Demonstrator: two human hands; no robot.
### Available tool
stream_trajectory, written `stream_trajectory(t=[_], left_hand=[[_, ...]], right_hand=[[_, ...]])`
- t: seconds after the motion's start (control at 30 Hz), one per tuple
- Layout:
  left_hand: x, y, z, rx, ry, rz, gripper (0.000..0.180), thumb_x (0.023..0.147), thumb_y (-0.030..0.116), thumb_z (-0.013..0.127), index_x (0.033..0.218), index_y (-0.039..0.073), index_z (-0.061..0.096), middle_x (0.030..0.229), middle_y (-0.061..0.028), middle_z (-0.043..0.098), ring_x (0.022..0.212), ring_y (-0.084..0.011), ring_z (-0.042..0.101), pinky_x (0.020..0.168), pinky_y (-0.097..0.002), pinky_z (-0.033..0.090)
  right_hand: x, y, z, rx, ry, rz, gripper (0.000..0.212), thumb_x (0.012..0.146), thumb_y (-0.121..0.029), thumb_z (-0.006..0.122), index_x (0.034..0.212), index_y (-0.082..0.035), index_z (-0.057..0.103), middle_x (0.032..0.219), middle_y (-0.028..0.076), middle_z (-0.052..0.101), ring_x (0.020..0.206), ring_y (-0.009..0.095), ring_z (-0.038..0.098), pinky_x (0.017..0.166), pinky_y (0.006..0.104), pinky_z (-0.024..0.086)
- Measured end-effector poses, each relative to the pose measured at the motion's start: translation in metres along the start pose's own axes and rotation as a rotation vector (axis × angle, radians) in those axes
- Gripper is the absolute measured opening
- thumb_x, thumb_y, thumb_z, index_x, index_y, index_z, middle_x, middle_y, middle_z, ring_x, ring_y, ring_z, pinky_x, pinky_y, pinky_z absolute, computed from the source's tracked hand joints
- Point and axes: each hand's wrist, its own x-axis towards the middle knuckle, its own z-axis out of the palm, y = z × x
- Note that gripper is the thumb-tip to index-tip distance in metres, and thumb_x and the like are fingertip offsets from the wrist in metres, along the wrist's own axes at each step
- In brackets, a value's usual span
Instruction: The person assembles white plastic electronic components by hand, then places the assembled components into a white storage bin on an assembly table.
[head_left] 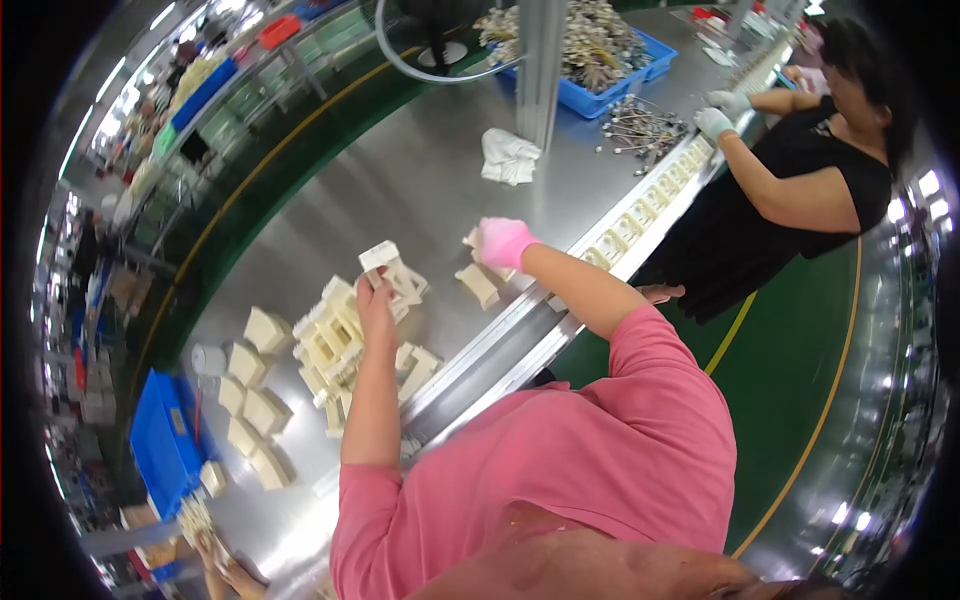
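Note:
My bare left hand (374, 298) is closed on a cream plastic housing (378, 255), its fingers at the part's lower side. Directly below and beside that hand lies a pile of similar cream plastic housings (328, 340), stacked on the metal table. My right hand (507, 243), in a pink glove, is curled over a cream plastic part (471, 239) farther right; the glove hides most of it. A curved cream plastic piece (478, 285) lies on the table just nearer than the glove.
Cream blocks (265, 410) stand in rows at left, near a blue bin (165, 440). A conveyor track (625, 228) carries cream parts along the table's edge toward a co-worker in white gloves (713, 122). A white cloth (510, 157), metal post (538, 80) and full blue tray (590, 100) stand beyond.

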Motion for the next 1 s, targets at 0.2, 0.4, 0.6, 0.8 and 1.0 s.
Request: stream_trajectory(t=[0.2, 0.4, 0.6, 0.8, 1.0], left_hand=[[-0.038, -0.001, 0.033, 0.021, 0.021, -0.199, 0.030, 0.084, 0.024, 0.049, 0.106, 0.004, 0.041, 0.097, -0.0076, 0.051, 0.084, -0.0169, 0.048, 0.074, -0.0292, 0.040], [-0.051, -0.016, 0.043, 0.346, -0.017, 0.192, 0.030, 0.089, 0.032, 0.042, 0.101, 0.004, 0.039, 0.091, -0.0089, 0.050, 0.079, -0.0177, 0.052, 0.067, -0.0302, 0.046], [-0.056, -0.004, 0.041, -0.105, -0.093, -0.006, 0.033, 0.092, 0.031, 0.034, 0.112, 0.005, 0.035, 0.092, -0.0097, 0.049, 0.077, -0.0161, 0.054, 0.057, -0.0279, 0.050], [-0.050, -0.022, 0.033, 0.091, -0.133, 0.169, 0.038, 0.092, 0.032, 0.033, 0.114, 0.001, 0.038, 0.100, -0.0113, 0.049, 0.096, -0.0168, 0.045, 0.084, -0.0262, 0.035], [-0.052, -0.015, 0.034, 0.156, -0.145, 0.185, 0.039, 0.091, 0.034, 0.037, 0.113, 0.002, 0.038, 0.104, -0.0100, 0.048, 0.098, -0.0156, 0.044, 0.084, -0.0260, 0.036]], right_hand=[[-0.043, -0.027, -0.019, 1.097, -0.397, -0.184, 0.024, 0.075, -0.025, 0.058, 0.087, -0.004, 0.058, 0.062, -0.003, 0.050, 0.052, 0.003, 0.046, 0.049, 0.0179, 0.035], [-0.058, -0.060, 0.024, 0.782, -0.019, -0.027, 0.021, 0.079, -0.023, 0.054, 0.089, -0.005, 0.057, 0.059, 0.002, 0.052, 0.047, 0.010, 0.050, 0.046, 0.0229, 0.040], [-0.068, -0.077, 0.032, 0.479, 0.388, -0.205, 0.020, 0.080, -0.025, 0.051, 0.088, -0.007, 0.052, 0.069, 0.015, 0.057, 0.065, 0.032, 0.056, 0.059, 0.0412, 0.044], [-0.068, -0.076, 0.038, 0.380, 0.517, -0.333, 0.018, 0.078, -0.022, 0.054, 0.091, -0.009, 0.052, 0.065, 0.012, 0.057, 0.056, 0.031, 0.056, 0.051, 0.0385, 0.045], [-0.068, -0.074, 0.036, 0.354, 0.556, -0.369, 0.019, 0.078, -0.023, 0.054, 0.089, -0.008, 0.051, 0.064, 0.012, 0.057, 0.057, 0.032, 0.056, 0.053, 0.0390, 0.045]])
